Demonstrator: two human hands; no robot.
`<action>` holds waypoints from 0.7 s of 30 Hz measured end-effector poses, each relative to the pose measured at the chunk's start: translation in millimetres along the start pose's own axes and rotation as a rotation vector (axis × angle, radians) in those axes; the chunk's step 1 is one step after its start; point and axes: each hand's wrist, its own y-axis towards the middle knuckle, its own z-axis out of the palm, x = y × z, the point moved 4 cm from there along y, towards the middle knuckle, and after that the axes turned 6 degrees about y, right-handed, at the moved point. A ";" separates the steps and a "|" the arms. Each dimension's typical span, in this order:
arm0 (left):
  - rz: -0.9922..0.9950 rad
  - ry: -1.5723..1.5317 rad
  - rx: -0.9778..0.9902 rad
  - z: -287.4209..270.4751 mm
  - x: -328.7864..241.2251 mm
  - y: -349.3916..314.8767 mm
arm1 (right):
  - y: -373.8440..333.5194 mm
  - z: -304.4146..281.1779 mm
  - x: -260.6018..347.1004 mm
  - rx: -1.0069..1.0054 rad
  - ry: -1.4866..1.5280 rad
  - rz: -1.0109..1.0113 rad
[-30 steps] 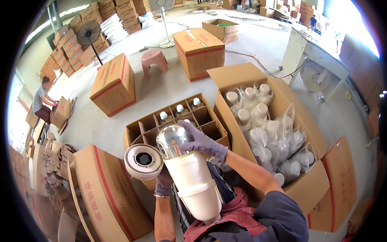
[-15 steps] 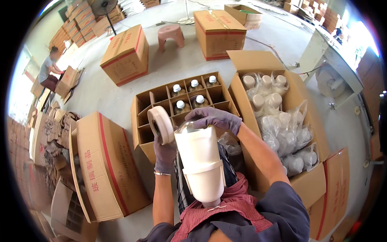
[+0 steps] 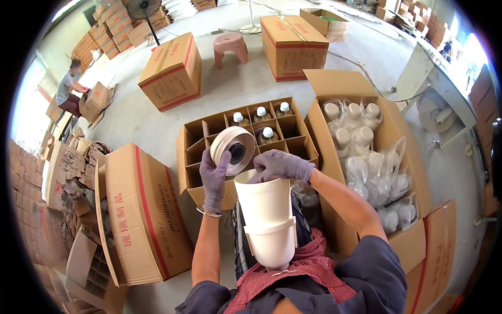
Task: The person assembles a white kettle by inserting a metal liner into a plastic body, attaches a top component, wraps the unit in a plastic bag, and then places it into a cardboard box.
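Observation:
A tall cream plastic canister (image 3: 265, 209) with a raised band leans upright against my lap, its wide mouth facing up. My right hand (image 3: 280, 166), in a grey-purple glove, reaches over the rim with curled fingers inside the mouth. Whatever those fingertips hold is hidden by the canister wall. My left hand (image 3: 213, 180), gloved alike, grips a round cream lid (image 3: 232, 144) with a ribbed edge and a dark centre, tilted just above and left of the mouth. Beyond it stands a divided carton (image 3: 188, 172) with several white-capped bottles (image 3: 261, 116) in its compartments.
An open carton (image 3: 327, 172) at right holds several plastic-wrapped cream items (image 3: 361, 141). Another box (image 3: 144, 209) lies at left. Farther off are taped boxes (image 3: 170, 73), a pink stool (image 3: 230, 49) and a fan (image 3: 144, 10). A person (image 3: 70, 89) handles cardboard at far left.
My right hand has sunk into the canister's mouth, and the clear shiny thing seen there before is out of sight. My left hand has turned the lid, showing its dark centre.

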 end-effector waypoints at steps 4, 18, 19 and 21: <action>0.071 0.027 0.028 8.8 -20.1 3.4 | -7.9 1.4 -23.8 -0.428 0.699 -0.044; 0.389 0.537 0.461 48.0 -60.3 -25.9 | -11.8 64.7 -67.9 -0.142 1.631 -0.413; 0.530 0.548 0.438 56.1 -71.8 -29.8 | -6.9 71.8 -65.1 -0.056 1.754 -0.500; 0.564 0.587 0.474 61.0 -73.4 -28.5 | -7.4 74.8 -73.2 -0.048 1.822 -0.531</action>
